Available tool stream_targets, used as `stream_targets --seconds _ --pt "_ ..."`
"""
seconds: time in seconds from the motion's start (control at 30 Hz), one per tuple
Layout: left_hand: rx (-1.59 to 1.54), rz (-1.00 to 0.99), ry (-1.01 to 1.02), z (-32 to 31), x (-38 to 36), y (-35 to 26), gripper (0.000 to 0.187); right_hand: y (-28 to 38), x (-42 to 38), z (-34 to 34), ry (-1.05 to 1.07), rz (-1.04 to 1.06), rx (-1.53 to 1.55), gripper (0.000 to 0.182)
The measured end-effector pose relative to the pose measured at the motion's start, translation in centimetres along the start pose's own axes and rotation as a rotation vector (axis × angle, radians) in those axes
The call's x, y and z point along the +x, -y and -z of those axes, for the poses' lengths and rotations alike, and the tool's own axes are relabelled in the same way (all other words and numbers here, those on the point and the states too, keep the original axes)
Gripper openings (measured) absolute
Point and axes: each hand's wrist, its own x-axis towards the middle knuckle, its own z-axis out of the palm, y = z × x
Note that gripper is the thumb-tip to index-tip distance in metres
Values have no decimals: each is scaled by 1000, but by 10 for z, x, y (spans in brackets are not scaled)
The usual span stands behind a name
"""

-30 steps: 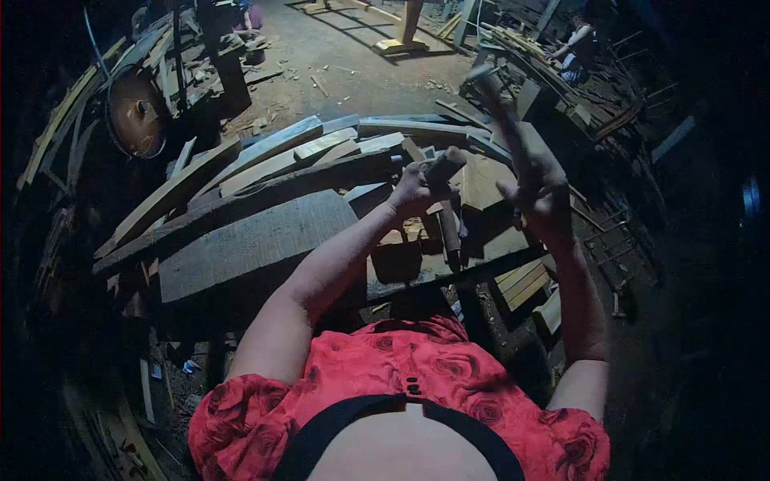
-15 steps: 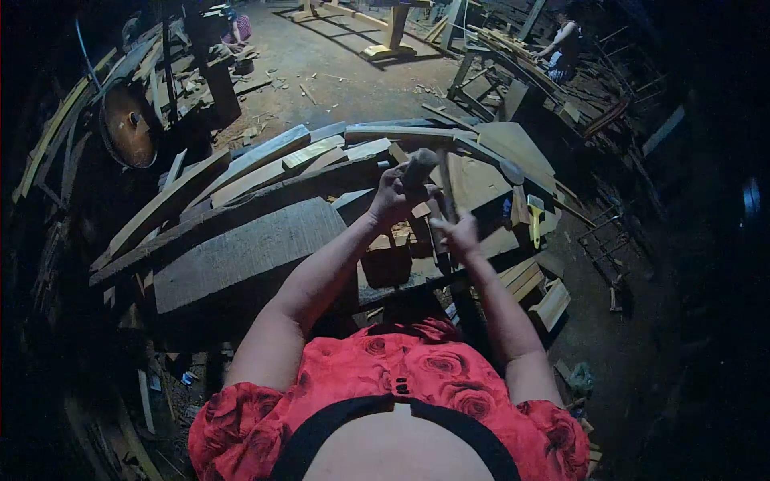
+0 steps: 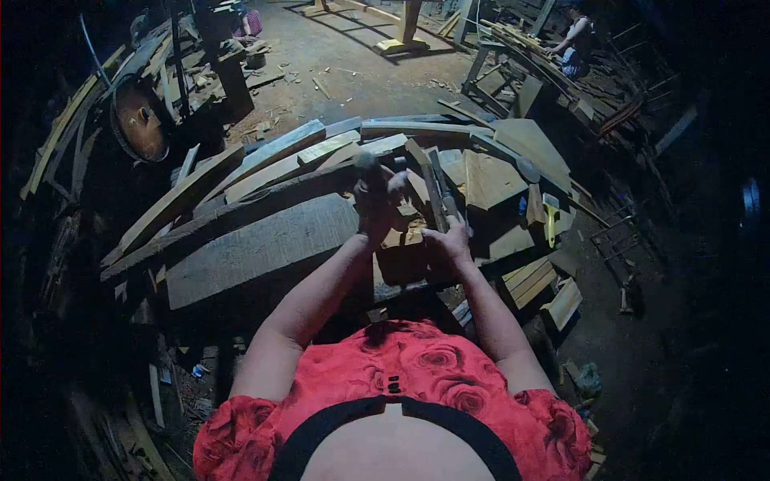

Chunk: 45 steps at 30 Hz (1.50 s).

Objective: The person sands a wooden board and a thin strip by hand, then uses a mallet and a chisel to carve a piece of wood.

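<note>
My left hand [image 3: 375,204] is in shadow above the workbench, closed around a dark, blunt-ended cylindrical piece [image 3: 366,163] whose kind I cannot make out. To its right, my right hand [image 3: 451,243] is closed on the lower end of a slim, long-shafted tool [image 3: 443,188] that points away from me. The fingers hide part of that tool. Just below and between the hands sits a small wooden block [image 3: 403,235] with a lit top and a dark front face. A narrow wooden strip [image 3: 423,175] lies close beside the slim tool.
Curved wooden pieces [image 3: 180,200] lie along the bench's far side, behind a wide plank [image 3: 257,248]. A yellow brush [image 3: 550,220] is at the right. Beyond are a round metal disc [image 3: 140,119], a person [image 3: 576,44] at the right and another person [image 3: 250,24] at the left.
My left hand has moved left and lower with the dark piece, away from the slim tool. My right hand has come slightly down and left. The whole view has shifted a little to the right.
</note>
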Motion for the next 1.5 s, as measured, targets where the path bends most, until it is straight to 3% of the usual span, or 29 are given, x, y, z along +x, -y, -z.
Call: stream_targets --seconds 0.03,0.07,0.1,0.17,0.2,0.23,0.3,0.37,0.4,0.5,0.63,0.7,0.73,0.8,0.83,0.9,1.0,1.2,1.23,1.27,1.3,1.33,1.37,1.47,1.5 --pt "-71 -120 66 1 -3 13 21 -5 1 -1 2 -3 6 46" --pt "-113 -63 211 6 -8 -3 21 -13 3 -3 50 -52 104 46" --pt "-104 -58 213 12 -8 -12 21 -6 1 -3 100 -104 202 46" --pt "-277 188 539 23 -7 -22 18 1 0 1 77 -81 97 46" --pt "-190 47 517 22 -1 -20 18 0 0 2 67 12 107 48" --pt "-299 -87 402 19 4 -7 18 -2 0 1 59 103 116 51" --pt "-335 151 434 27 12 -27 17 -5 -2 -1 29 89 -9 51" --pt "-349 127 372 27 18 -23 15 -6 -3 -3 42 100 41 52" --pt "-17 -378 398 27 18 -14 19 -10 -1 -4 50 73 20 52" --pt "-61 -237 299 17 16 -17 19 -19 5 -7 78 20 43 52" --pt "-114 -265 238 7 18 -5 19 -15 3 -4 100 16 55 45" --pt "576 -882 120 7 23 2 18 -15 4 -4 111 6 66 46" --pt "580 -880 121 6 23 6 18 -16 5 -4 117 -4 42 50" --pt "33 -317 310 4 22 -2 18 -20 5 -6 127 -15 22 53" --pt "37 -317 310 3 21 -7 18 -23 6 -8 124 6 45 50" --pt "-127 -26 328 1 16 -15 17 -28 7 -12 121 26 71 46" --pt "62 -178 271 -4 13 -15 18 -28 8 -12 102 48 68 47" --pt "125 -210 255 -1 19 2 18 -2 11 14 166 93 85 46" --pt "128 -225 240 -3 22 16 18 7 18 27 292 50 155 44" --pt "-92 -106 242 -8 24 39 18 18 26 41 424 9 224 41" --pt "-309 15 241 -12 27 52 19 35 36 60 367 66 200 35" --pt "-222 -21 238 -14 33 54 18 88 34 94 382 218 317 38" --pt "-134 -53 236 -13 38 55 18 109 44 108 197 435 314 33" --pt "75 -97 152 -7 23 8 18 158 62 148 70 463 324 33" --pt "323 -421 85 -7 25 14 18 183 52 153 -80 499 275 34"
